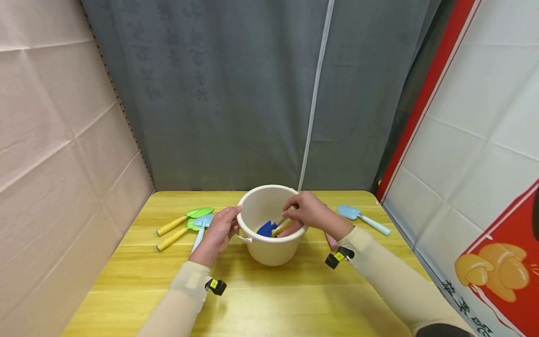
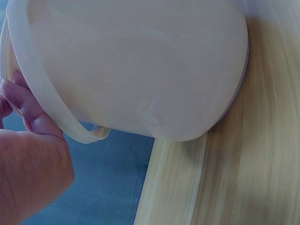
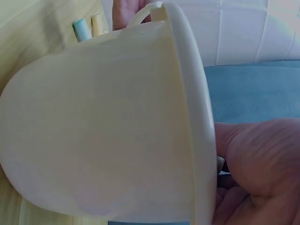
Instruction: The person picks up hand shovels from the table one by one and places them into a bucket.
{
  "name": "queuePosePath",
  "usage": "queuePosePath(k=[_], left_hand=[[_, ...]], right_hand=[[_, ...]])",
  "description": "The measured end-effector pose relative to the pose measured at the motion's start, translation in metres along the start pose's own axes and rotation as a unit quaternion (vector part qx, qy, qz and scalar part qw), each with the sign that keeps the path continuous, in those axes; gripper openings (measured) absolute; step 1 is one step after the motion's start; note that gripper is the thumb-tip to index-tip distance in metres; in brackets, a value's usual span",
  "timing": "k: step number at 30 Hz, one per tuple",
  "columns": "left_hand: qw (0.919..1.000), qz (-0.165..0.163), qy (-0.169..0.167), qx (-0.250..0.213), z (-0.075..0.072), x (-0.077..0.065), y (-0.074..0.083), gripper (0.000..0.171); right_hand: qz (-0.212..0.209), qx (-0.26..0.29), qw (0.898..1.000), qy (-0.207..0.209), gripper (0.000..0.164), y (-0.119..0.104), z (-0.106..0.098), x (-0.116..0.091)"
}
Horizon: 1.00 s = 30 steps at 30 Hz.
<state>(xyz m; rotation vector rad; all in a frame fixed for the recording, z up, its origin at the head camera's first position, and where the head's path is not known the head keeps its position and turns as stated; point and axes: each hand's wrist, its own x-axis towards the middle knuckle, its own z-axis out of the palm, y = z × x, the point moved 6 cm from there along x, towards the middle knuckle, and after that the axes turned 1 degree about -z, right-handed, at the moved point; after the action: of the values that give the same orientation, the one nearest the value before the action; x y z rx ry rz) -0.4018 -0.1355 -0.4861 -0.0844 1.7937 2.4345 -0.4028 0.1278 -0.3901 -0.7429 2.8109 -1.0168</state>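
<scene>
A cream plastic bucket [image 1: 269, 252] stands upright at the middle of the table. My left hand [image 1: 221, 229] grips its rim on the left, close to where the handle joins. In the left wrist view, the fingers [image 2: 30, 105] curl over that rim. Reaching over the right side, my right hand [image 1: 309, 213] pinches the pale handle of a small toy shovel, whose dark blue blade [image 1: 266, 229] points down inside the bucket. From the right wrist camera, the bucket wall [image 3: 103, 126] hides the shovel's blade, and only the handle's end shows by my palm.
Left of the bucket lie two green-headed garden tools with yellow handles [image 1: 171, 225] and a light blue one [image 1: 198, 238]. To the right lie a light blue trowel [image 1: 348, 212] and a pink handle [image 1: 331, 241] partly behind my wrist. A grey curtain [image 1: 236, 103] hangs behind the table.
</scene>
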Motion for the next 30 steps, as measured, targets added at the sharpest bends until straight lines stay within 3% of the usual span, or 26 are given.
queuePosePath(k=[6, 21, 30], left_hand=[[1.0, 0.001, -0.003, -0.003, 0.0, 0.0, 0.0, 0.028], [1.0, -0.001, 0.003, 0.0, -0.001, 0.001, 0.001, 0.027], [1.0, -0.005, 0.001, 0.006, -0.002, 0.004, 0.0, 0.03]], right_hand=[[-0.02, -0.032, 0.999, 0.003, 0.005, -0.004, 0.005, 0.003], [-0.05, -0.125, 0.99, -0.045, 0.009, -0.017, 0.016, 0.007], [-0.052, -0.123, 0.989, -0.063, 0.01, -0.018, 0.017, 0.009]])
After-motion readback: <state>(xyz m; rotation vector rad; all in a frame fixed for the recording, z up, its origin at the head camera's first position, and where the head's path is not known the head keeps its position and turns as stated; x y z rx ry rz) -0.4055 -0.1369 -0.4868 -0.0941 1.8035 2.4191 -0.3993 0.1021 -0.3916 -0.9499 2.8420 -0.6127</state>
